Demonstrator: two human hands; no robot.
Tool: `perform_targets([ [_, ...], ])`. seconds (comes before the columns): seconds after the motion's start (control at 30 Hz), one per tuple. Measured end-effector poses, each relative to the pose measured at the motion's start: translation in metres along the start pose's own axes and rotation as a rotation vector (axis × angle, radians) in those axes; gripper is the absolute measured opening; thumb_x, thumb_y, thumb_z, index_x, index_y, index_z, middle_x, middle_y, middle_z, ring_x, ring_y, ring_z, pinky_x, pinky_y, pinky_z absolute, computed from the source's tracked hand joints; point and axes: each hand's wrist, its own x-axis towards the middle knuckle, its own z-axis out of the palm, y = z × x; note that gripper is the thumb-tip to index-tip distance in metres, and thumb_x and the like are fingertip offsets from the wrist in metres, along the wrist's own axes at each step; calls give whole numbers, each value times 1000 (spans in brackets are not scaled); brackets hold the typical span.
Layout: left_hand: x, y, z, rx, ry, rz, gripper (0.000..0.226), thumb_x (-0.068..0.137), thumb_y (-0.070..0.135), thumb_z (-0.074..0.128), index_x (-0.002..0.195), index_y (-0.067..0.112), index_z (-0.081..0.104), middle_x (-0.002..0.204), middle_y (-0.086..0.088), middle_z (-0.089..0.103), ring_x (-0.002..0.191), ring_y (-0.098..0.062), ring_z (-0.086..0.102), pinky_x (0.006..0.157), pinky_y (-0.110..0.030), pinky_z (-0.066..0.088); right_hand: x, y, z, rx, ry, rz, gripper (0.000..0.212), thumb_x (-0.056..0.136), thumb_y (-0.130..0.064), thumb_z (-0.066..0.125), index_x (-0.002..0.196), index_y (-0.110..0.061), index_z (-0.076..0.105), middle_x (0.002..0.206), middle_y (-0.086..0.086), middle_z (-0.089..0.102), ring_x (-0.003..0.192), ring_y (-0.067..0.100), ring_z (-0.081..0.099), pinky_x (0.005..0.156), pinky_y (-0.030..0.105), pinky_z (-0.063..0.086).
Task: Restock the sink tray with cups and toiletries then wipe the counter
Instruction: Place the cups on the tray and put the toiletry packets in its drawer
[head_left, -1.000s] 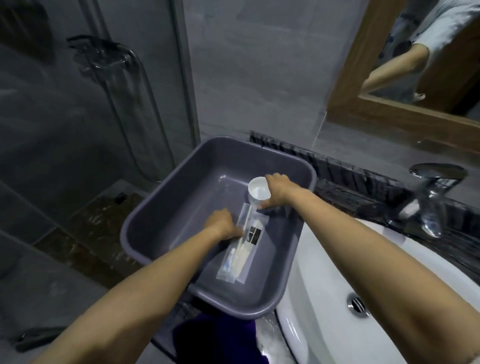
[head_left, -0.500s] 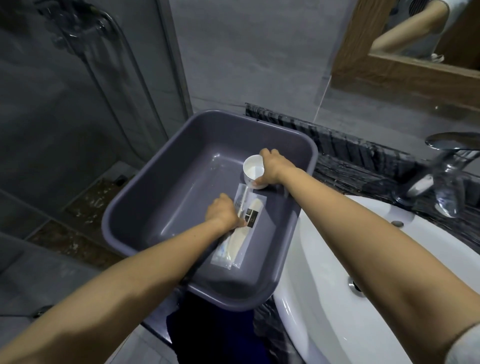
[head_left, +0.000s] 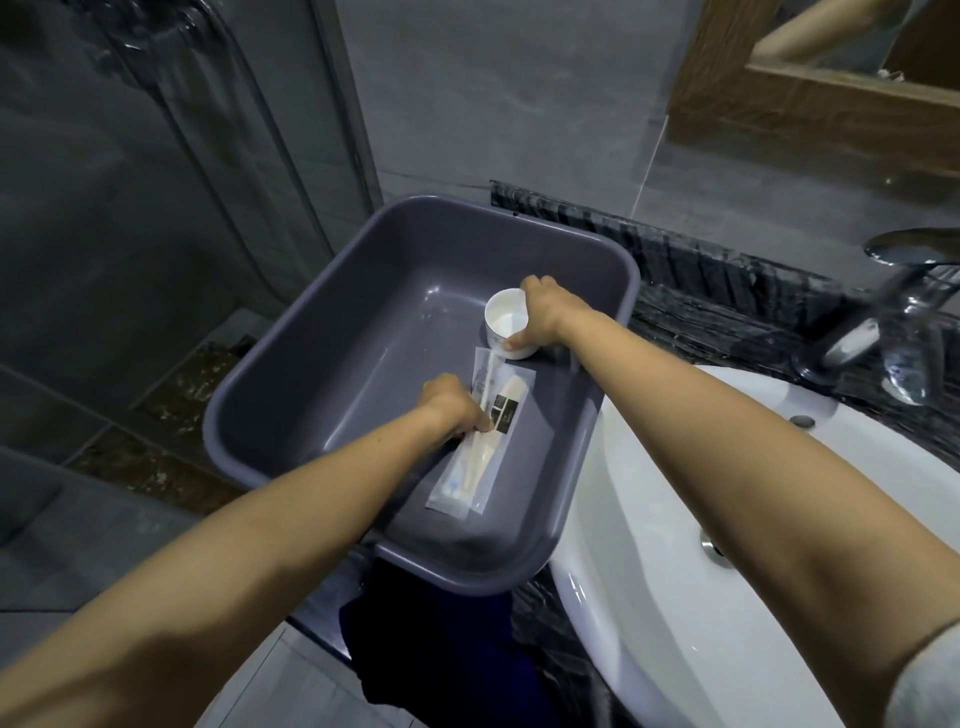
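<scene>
Both of my hands are down inside the tray (head_left: 519, 221), a grey plastic tub that sits on the counter (head_left: 696, 280) at its left end, touching the sink (head_left: 675, 545). My right hand (head_left: 545, 312) is wrapped round the cup (head_left: 505, 321), fingers curled over its far side and the thumb pressed on its near side. That cup is white, upright with its mouth open to me, and it stands by the tray's right wall, toward the far right corner. My left hand (head_left: 451, 404) pinches the packets (head_left: 485, 457), thumb on top near their middle. They are two clear sachets lying flat on the tray floor, one overlapping the other, running from just below the cup toward the near edge; one shows a pale toothbrush, the other a dark label. A dark blue cloth (head_left: 441, 649) hangs over the counter's near edge, under the tray's near corner. Behind the sink a chrome tap (head_left: 904, 306) stands blurred, and a wood-framed mirror (head_left: 789, 109) hangs above.
</scene>
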Motion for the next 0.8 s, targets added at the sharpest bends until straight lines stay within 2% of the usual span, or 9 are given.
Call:
perform_targets([
  [0.2, -4, -1, 4, 63, 32, 48, 42, 60, 24, 83, 53, 15, 43, 64, -1, 55, 52, -14, 52, 43, -25, 36, -2, 0, 1, -15, 15, 5, 88, 70, -41, 79, 137, -8, 33, 142, 13, 35, 125, 36, 47, 96, 44, 45],
  [0.3, -7, 1, 7, 97, 68, 74, 35, 58, 29, 84, 71, 10, 58, 82, -6, 58, 74, -24, 62, 54, -28, 41, -1, 0, 1, -15, 22, -2, 88, 71, -41, 79, 138, -7, 32, 143, 13, 35, 126, 35, 46, 96, 43, 43],
  [0.37, -7, 3, 8, 118, 64, 68, 39, 59, 27, 84, 81, 4, 61, 85, -7, 58, 82, -26, 63, 57, -29, 42, -1, 0, 2, -10, 19, -8, 88, 72, -41, 78, 138, -6, 32, 143, 14, 35, 127, 35, 46, 99, 43, 44],
  [0.47, -6, 3, 8, 55, 23, 45, 31, 61, 18, 82, 63, 12, 52, 79, -7, 59, 64, -20, 56, 48, -25, 40, 1, 0, 1, -9, 19, -12, 87, 73, -41, 77, 138, -5, 32, 143, 14, 35, 127, 34, 45, 100, 43, 43],
  [0.5, -6, 3, 8, 26, 13, 36, 29, 61, 15, 82, 62, 11, 53, 78, -8, 60, 61, -18, 55, 48, -25, 41, 1, 0, 1, -11, 18, -12, 87, 73, -41, 77, 139, -5, 32, 144, 14, 35, 128, 34, 45, 100, 43, 43],
  [0.57, -5, 2, 8, -44, 14, 21, 23, 61, 10, 80, 75, 6, 63, 77, -8, 63, 59, -18, 56, 50, -25, 43, 1, 0, 1, -23, 16, -15, 88, 73, -41, 77, 139, -5, 31, 144, 15, 35, 129, 34, 44, 101, 43, 43],
  [0.63, -6, 2, 8, -94, -1, 6, 30, 62, 7, 79, 88, 2, 66, 74, -9, 63, 54, -18, 54, 47, -24, 41, 1, 0, 0, -31, 14, -17, 88, 73, -42, 77, 139, -4, 32, 144, 15, 36, 128, 34, 45, 99, 42, 44],
  [0.73, -5, 3, 8, -137, -16, -22, 34, 64, 4, 77, 95, 1, 64, 75, -11, 63, 57, -21, 55, 51, -26, 47, 0, 0, -1, -19, 6, -15, 88, 72, -42, 77, 138, -4, 34, 142, 14, 39, 126, 34, 48, 98, 42, 46],
  [0.8, -6, 5, 5, -180, -45, -51, 29, 66, 1, 76, 90, 3, 61, 68, -8, 58, 54, -18, 52, 43, -23, 44, 0, 0, -2, -7, 6, -17, 86, 72, -42, 78, 136, -4, 36, 140, 14, 42, 123, 34, 50, 96, 41, 48],
])
